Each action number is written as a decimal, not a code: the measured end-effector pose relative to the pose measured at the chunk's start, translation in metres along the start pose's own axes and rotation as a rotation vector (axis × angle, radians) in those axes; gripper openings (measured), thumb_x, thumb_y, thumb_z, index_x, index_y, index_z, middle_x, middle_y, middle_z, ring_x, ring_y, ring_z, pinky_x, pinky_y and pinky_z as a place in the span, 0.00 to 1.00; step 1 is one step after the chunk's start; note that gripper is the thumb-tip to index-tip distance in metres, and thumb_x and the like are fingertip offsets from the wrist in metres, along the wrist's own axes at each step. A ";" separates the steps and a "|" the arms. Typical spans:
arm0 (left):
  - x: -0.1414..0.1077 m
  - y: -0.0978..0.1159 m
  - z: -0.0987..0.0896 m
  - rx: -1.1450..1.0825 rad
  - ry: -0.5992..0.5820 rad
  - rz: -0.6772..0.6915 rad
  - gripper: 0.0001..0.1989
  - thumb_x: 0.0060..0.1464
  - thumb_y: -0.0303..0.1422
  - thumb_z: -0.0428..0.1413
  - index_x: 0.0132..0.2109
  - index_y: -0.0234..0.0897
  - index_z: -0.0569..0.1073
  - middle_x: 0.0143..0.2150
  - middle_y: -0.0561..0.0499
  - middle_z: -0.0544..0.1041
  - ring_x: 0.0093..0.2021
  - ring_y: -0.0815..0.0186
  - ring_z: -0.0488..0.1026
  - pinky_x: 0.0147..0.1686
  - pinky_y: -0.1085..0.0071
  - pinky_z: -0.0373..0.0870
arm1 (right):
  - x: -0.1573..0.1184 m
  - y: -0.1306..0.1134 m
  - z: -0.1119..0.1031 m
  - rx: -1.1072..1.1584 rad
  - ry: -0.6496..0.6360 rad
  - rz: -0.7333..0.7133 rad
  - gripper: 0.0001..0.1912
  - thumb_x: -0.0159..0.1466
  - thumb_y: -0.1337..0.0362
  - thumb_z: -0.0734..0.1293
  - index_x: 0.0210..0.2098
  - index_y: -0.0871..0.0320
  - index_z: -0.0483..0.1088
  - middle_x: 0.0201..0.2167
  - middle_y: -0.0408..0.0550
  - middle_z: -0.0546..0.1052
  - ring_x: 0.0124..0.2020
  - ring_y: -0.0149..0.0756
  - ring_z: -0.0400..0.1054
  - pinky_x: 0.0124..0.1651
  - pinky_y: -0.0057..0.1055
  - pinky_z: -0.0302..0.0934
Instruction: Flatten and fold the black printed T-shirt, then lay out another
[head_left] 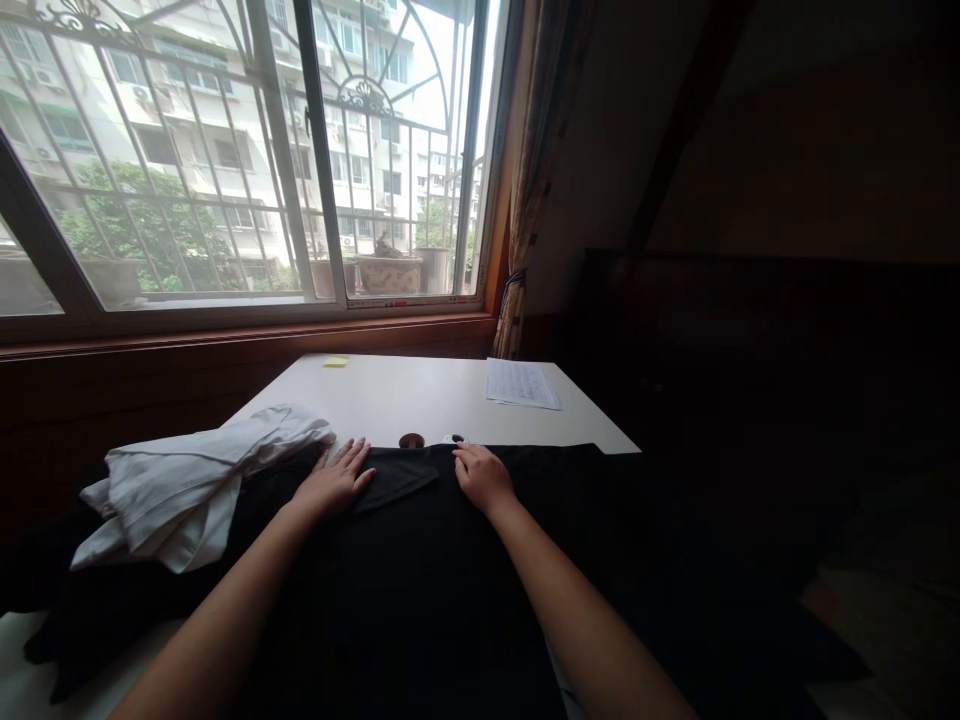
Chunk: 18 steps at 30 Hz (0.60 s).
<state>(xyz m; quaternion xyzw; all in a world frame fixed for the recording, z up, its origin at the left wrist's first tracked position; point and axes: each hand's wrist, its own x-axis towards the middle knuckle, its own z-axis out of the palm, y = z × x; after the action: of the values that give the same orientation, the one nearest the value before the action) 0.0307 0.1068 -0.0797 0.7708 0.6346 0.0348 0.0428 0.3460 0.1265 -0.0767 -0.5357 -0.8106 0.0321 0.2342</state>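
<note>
A large black cloth (pixel 420 580) lies spread over the near part of the white table (pixel 405 390). My left hand (pixel 334 480) rests palm down on it near its far edge, fingers stretched out, beside a folded-over flap (pixel 394 488). My right hand (pixel 484 477) is at the same edge, its fingers bent and closed on the cloth; the fingertips are partly hidden. Just beyond that hand, a small white thing with a dark centre (pixel 454 438) peeks out; its kind is unclear. To its left is a brown round thing (pixel 412 440), partly covered by the cloth.
A crumpled light grey garment (pixel 180 490) lies on dark fabric at the left. Printed papers (pixel 521 383) sit at the table's far right, with a yellow sticky note (pixel 336 361) at the far left. Behind are a barred window (pixel 225 160) and a tied curtain (pixel 514 310).
</note>
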 end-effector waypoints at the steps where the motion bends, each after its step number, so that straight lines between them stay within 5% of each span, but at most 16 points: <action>1: -0.001 0.000 -0.001 0.000 -0.001 0.000 0.35 0.70 0.51 0.35 0.75 0.37 0.47 0.76 0.47 0.43 0.76 0.53 0.38 0.70 0.45 0.38 | 0.000 0.002 0.002 -0.017 -0.024 0.016 0.22 0.71 0.61 0.57 0.59 0.55 0.73 0.64 0.49 0.70 0.66 0.41 0.61 0.69 0.40 0.53; 8: -0.002 0.000 -0.003 0.003 -0.004 -0.003 0.35 0.70 0.51 0.36 0.75 0.37 0.47 0.76 0.47 0.43 0.76 0.52 0.38 0.70 0.44 0.38 | -0.008 0.038 -0.011 -0.132 -0.222 0.132 0.30 0.72 0.51 0.54 0.70 0.55 0.58 0.73 0.51 0.54 0.74 0.43 0.45 0.73 0.49 0.38; 13: -0.002 -0.001 -0.002 -0.001 -0.001 -0.005 0.35 0.70 0.51 0.35 0.75 0.38 0.48 0.76 0.47 0.44 0.76 0.52 0.38 0.70 0.45 0.38 | -0.009 0.108 -0.051 -0.215 -0.336 0.359 0.36 0.72 0.45 0.51 0.71 0.60 0.56 0.73 0.59 0.53 0.74 0.51 0.43 0.71 0.60 0.34; 18: -0.002 -0.002 -0.002 -0.001 -0.009 -0.005 0.35 0.69 0.51 0.36 0.75 0.39 0.47 0.76 0.47 0.43 0.76 0.52 0.38 0.70 0.45 0.37 | -0.022 0.179 -0.085 -0.230 -0.382 0.522 0.35 0.73 0.45 0.46 0.71 0.55 0.56 0.74 0.53 0.53 0.74 0.47 0.43 0.71 0.58 0.37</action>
<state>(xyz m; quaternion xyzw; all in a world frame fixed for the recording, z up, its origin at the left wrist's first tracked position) 0.0283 0.1057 -0.0779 0.7694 0.6363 0.0316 0.0462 0.5411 0.1658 -0.0626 -0.7322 -0.6738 0.0991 0.0001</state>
